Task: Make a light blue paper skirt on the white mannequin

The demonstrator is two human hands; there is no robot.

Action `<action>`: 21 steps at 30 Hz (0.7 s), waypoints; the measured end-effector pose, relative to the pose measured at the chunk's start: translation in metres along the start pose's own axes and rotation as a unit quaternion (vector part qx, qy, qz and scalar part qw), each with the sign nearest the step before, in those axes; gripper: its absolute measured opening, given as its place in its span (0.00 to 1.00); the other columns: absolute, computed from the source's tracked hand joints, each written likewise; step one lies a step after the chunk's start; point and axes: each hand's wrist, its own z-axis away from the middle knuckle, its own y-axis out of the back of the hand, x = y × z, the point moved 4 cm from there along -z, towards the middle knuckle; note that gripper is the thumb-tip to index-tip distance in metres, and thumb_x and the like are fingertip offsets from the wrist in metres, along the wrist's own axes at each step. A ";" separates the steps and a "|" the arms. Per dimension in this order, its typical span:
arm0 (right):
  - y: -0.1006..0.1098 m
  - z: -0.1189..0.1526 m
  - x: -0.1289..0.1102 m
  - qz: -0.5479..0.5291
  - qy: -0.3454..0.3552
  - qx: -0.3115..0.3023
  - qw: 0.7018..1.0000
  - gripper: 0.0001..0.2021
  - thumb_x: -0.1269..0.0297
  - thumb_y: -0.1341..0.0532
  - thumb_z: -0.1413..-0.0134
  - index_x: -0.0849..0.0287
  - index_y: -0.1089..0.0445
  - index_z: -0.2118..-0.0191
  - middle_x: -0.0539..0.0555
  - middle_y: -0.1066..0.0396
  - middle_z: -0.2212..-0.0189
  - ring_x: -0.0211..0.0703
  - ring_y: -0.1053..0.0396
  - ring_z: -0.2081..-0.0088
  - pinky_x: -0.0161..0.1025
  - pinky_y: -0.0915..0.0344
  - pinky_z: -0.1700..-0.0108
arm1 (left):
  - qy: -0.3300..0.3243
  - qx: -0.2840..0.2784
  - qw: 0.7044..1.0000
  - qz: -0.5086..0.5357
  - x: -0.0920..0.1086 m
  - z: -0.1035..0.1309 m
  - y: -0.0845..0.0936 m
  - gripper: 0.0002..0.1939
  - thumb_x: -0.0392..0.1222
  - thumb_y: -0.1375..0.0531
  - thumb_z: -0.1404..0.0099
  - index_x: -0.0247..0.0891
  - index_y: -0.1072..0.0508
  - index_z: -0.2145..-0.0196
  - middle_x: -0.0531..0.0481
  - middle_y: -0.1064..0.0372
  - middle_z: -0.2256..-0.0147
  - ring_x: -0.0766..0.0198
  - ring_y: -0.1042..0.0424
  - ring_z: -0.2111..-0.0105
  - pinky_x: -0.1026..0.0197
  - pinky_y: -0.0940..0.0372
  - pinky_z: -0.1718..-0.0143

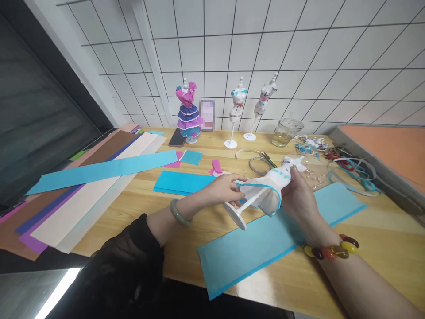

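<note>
A small white dress form [283,176] on a round-based stand is held tilted above the table, its base toward the lower left. Around its lower part hangs a white skirt [265,195] edged in blue. My right hand [300,192] wraps round the form's upper body from the right. At the left edge of the skirt, my left hand [227,188] pinches the blue-trimmed hem between its fingers. Beneath the hands lies a long light-blue paper strip [245,257] with a darker blue border. A folded bright-blue piece [181,182] rests beside my left forearm.
Long coloured paper sheets [96,177] overlap at the left. Farther back stand a dressed form [188,113], two barer dress forms [237,110] and a glass jar [282,136]. Scissors [268,159] lie behind the held form. Ribbons [355,173] and an orange-topped box [392,150] are at right.
</note>
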 end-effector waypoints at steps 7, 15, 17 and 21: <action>0.004 -0.004 -0.001 -0.027 0.000 0.010 1.000 0.11 0.53 0.33 0.52 0.52 0.28 0.66 0.43 0.27 0.72 0.34 0.29 0.72 0.32 0.34 0.71 | -0.002 0.012 1.000 -0.017 0.006 0.003 0.012 0.41 0.29 0.40 0.48 0.40 0.46 0.37 0.45 0.27 0.60 0.66 0.25 0.73 0.65 0.33 0.73; -0.007 0.011 -0.005 0.004 -0.038 -0.022 0.999 0.13 0.48 0.34 0.51 0.53 0.31 0.71 0.42 0.33 0.82 0.30 0.43 0.85 0.31 0.44 0.82 | -0.097 0.167 0.981 -0.011 0.031 0.012 0.040 0.27 0.34 0.41 0.41 0.35 0.38 0.44 0.41 0.30 0.56 0.65 0.28 0.62 0.61 0.33 0.61; -0.012 0.019 -0.003 0.026 -0.046 -0.035 0.998 0.15 0.47 0.35 0.52 0.53 0.31 0.72 0.43 0.34 0.83 0.31 0.44 0.85 0.32 0.45 0.83 | -0.115 0.156 0.981 0.005 0.037 0.015 0.035 0.23 0.39 0.40 0.40 0.34 0.35 0.47 0.42 0.30 0.58 0.65 0.29 0.62 0.61 0.34 0.59; -0.022 0.036 0.005 0.053 -0.071 -0.055 0.995 0.19 0.46 0.33 0.55 0.56 0.33 0.77 0.44 0.38 0.87 0.33 0.43 0.85 0.32 0.45 0.83 | -0.128 0.115 0.985 0.001 0.045 0.021 0.017 0.18 0.46 0.39 0.39 0.33 0.30 0.56 0.44 0.29 0.61 0.64 0.30 0.60 0.60 0.35 0.56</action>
